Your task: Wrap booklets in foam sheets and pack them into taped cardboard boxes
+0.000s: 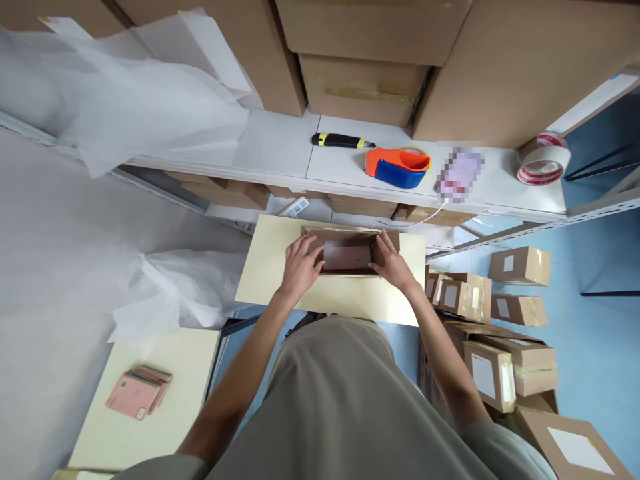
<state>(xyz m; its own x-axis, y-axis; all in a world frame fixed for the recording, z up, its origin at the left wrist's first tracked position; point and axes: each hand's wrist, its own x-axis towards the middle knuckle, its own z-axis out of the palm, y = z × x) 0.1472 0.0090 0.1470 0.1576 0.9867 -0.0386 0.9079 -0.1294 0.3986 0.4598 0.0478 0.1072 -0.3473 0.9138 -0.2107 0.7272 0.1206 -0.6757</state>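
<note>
A small open cardboard box (345, 233) lies on a pale yellow board (265, 267) in front of me. A flat brown item (347, 257) sits inside it. My left hand (300, 265) grips the box's left side with curled fingers. My right hand (393, 260) holds the right side, fingers bent over the flap. Both hands press the box from either end.
On the white shelf (280, 147) above lie a black-and-yellow utility knife (340, 141), an orange-and-blue tape dispenser (397, 167) and a tape roll (543, 163). Big cartons stand behind. Several labelled small boxes (520, 265) sit on the blue floor at right. Pink cases (137, 392) lie lower left beside white wrapping sheets (150, 107).
</note>
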